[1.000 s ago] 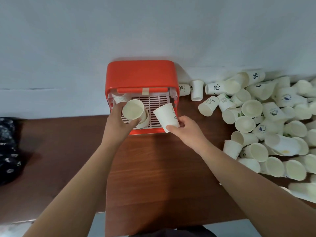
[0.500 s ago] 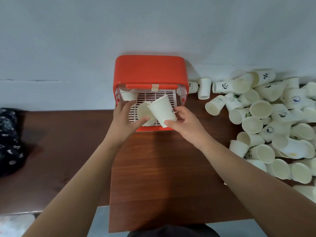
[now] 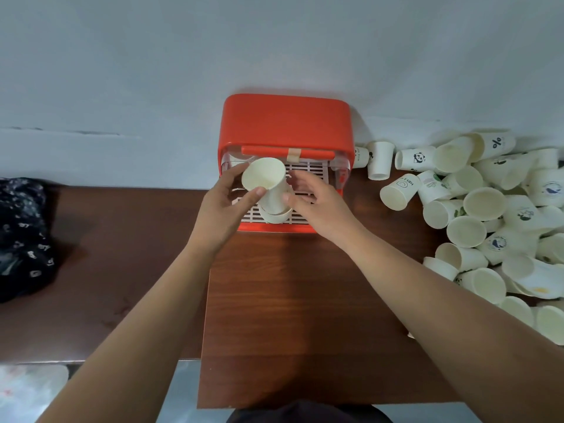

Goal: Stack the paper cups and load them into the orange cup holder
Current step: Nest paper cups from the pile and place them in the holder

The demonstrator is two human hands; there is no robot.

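Stacking step judged underway: nested paper cups gripped by left hand, steadied by half-open right hand, above orange cup holder grid. Next: seat cups, lower stack.

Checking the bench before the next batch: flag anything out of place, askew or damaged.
The loose paper cups lie jumbled at the table's right, most tipped on their sides, some upside down. A strip of beige tape is stuck across the orange cup holder's handle bar, perhaps a repair. A dark patterned cloth sits bunched at the left edge.
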